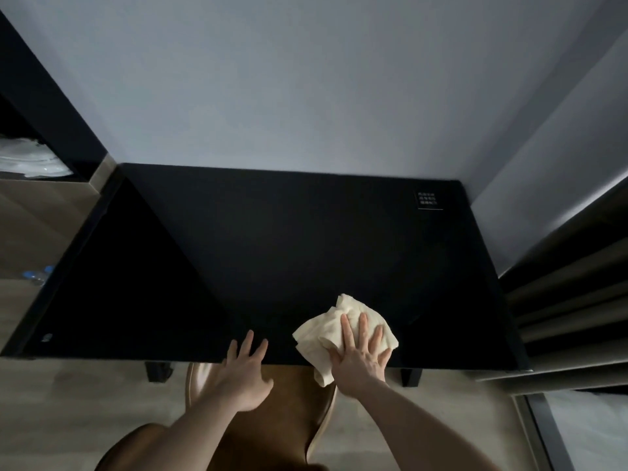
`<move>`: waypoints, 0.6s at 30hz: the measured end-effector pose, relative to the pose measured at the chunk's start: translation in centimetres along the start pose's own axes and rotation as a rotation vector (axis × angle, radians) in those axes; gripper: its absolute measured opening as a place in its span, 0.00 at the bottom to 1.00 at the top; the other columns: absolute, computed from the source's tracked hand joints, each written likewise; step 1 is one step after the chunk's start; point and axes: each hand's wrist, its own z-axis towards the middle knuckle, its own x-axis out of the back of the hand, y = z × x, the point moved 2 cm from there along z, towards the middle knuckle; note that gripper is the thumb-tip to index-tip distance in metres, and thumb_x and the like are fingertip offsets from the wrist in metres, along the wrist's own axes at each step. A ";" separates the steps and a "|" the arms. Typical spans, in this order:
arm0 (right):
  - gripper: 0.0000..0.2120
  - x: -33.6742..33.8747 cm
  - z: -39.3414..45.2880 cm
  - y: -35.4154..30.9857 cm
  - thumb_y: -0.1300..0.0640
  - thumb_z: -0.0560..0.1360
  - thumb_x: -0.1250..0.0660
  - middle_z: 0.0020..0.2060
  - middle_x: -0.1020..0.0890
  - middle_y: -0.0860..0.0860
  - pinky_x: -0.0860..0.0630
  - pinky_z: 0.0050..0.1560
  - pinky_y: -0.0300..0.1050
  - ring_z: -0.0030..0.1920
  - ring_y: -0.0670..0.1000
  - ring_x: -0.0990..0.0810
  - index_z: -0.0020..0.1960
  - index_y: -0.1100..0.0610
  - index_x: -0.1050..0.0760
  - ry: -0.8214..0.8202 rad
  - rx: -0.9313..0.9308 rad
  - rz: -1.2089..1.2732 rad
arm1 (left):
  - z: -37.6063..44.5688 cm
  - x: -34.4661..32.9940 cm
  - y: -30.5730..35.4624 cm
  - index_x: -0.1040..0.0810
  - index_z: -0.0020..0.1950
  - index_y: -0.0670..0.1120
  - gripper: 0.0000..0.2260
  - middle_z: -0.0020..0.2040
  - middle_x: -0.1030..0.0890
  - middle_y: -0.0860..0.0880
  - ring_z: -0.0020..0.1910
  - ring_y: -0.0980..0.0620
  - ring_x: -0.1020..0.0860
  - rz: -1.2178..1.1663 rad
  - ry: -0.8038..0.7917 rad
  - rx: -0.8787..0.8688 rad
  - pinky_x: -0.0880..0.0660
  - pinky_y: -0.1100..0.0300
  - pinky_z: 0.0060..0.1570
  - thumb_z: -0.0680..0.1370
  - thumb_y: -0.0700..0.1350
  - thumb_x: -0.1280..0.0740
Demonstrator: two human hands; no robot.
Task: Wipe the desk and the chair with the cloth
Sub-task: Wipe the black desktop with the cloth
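Observation:
A black desk fills the middle of the head view, its back edge against a grey wall. A crumpled cream cloth lies on the desk near the front edge, one corner hanging over it. My right hand presses flat on the cloth with straight, spread fingers. My left hand rests at the desk's front edge to the left of the cloth, fingers spread and holding nothing. A brown chair stands under the front edge, partly hidden by both forearms.
A small white-printed card or label sits at the desk's back right corner. A dark shelf unit with folded white items stands at left. Curtain folds hang at right. Plastic bottles lie low at left.

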 end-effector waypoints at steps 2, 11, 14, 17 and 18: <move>0.35 0.2 0.2 0.3 0.27 0.82 0.62 0.83 0.73 0.49 0.65 0.79 0.74 0.81 0.64 0.75 0.83 0.37 0.72 0.000 0.013 0.002 | 0.5 0.2 0.8 0.59 0.86 0.57 0.42 0.86 0.65 0.48 0.84 0.37 0.60 0.037 0.025 0.000 0.46 0.40 0.83 0.83 0.58 0.34; 0.36 3.0 2.3 6.1 0.28 0.82 0.61 0.83 0.73 0.49 0.64 0.80 0.74 0.81 0.64 0.75 0.82 0.37 0.73 0.009 0.033 -0.036 | 1.9 -0.1 4.2 0.61 0.86 0.55 0.44 0.86 0.65 0.47 0.85 0.37 0.59 0.093 0.039 0.012 0.45 0.40 0.82 0.83 0.58 0.33; 0.36 4.2 3.0 8.5 0.28 0.82 0.60 0.82 0.74 0.48 0.64 0.80 0.74 0.79 0.63 0.77 0.82 0.37 0.74 0.003 0.063 -0.040 | 2.6 0.1 7.2 0.61 0.86 0.56 0.44 0.86 0.65 0.47 0.85 0.38 0.59 0.090 0.015 -0.015 0.45 0.40 0.82 0.83 0.59 0.33; 0.35 5.7 4.2 11.3 0.28 0.82 0.60 0.80 0.76 0.47 0.66 0.80 0.73 0.79 0.62 0.78 0.81 0.36 0.75 -0.010 0.128 -0.069 | 3.9 -0.5 11.3 0.63 0.86 0.54 0.47 0.85 0.66 0.44 0.84 0.35 0.60 0.035 0.020 0.056 0.44 0.38 0.81 0.81 0.65 0.34; 0.35 6.5 4.7 12.6 0.27 0.82 0.61 0.80 0.77 0.46 0.67 0.80 0.73 0.79 0.62 0.78 0.81 0.36 0.75 -0.014 0.155 -0.092 | 4.3 -0.8 12.6 0.64 0.86 0.52 0.49 0.85 0.67 0.43 0.84 0.34 0.60 0.014 0.018 0.089 0.45 0.37 0.81 0.79 0.68 0.34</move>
